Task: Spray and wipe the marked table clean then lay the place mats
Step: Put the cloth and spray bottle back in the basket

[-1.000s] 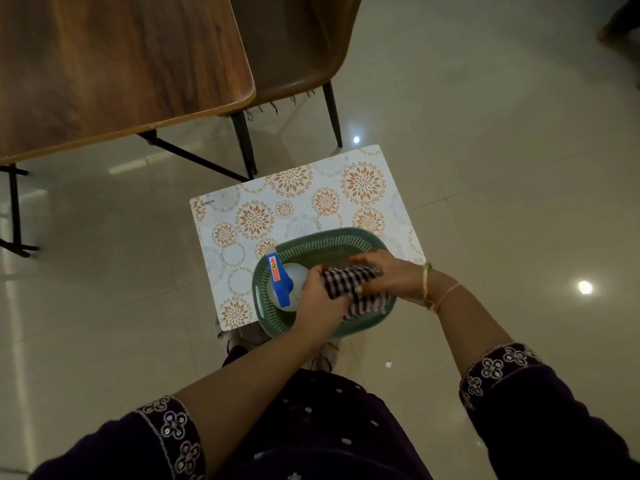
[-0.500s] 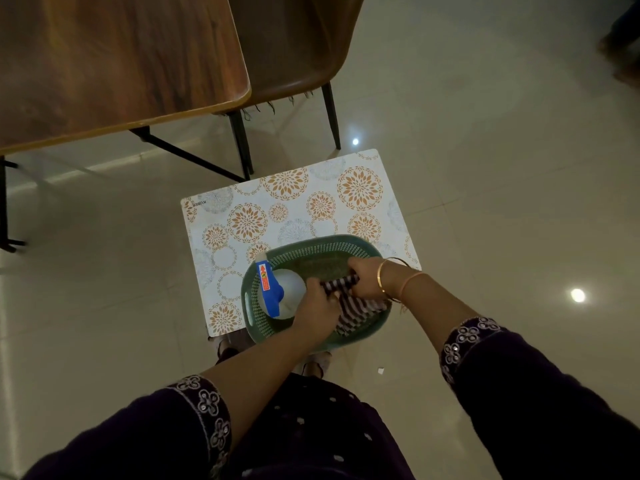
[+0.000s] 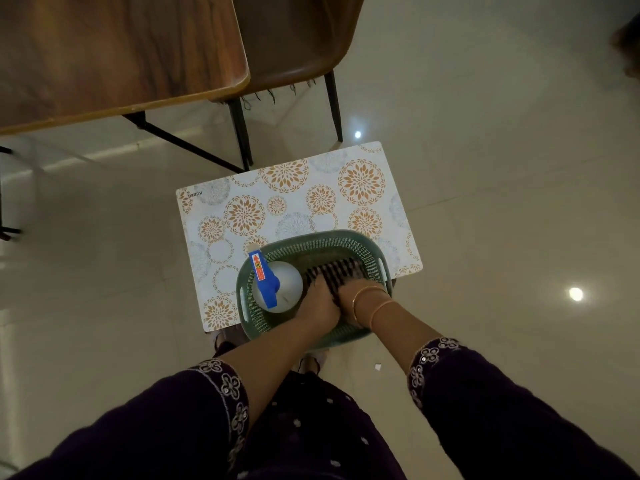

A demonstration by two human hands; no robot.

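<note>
Head view, the only one: both hands are down in the green basket point(image 3: 322, 237), left hand point(image 3: 322, 306) and right hand point(image 3: 346, 294) side by side on the checked cloth point(image 3: 341, 271). Fingertips are blurred and partly buried in the fabric, so can't tell whether they pinch the cloth or only press it flat. The white spray bottle point(image 3: 287, 289) w/ blue trigger head stands in the basket's left half, just beside the left hand, untouched. The basket sits on the floral place mat point(image 3: 294, 202), which lies on some low support near the person's feet, well apart from the wooden table point(image 3: 121, 53) at top left. Judgement: the step is cloth handling at the basket, either pickup or stowing, can't say which; mats not yet laid. Next move prob needs a firm grip on cloth and bottle, or the basket lifted off before the mat comes free. Writing: "KUBER" printed at the mat's far left corner, upside down from here; the bottle's trigger head carries an orange-red arrow sticker point(image 3: 258, 268), its small text unreadable
</note>
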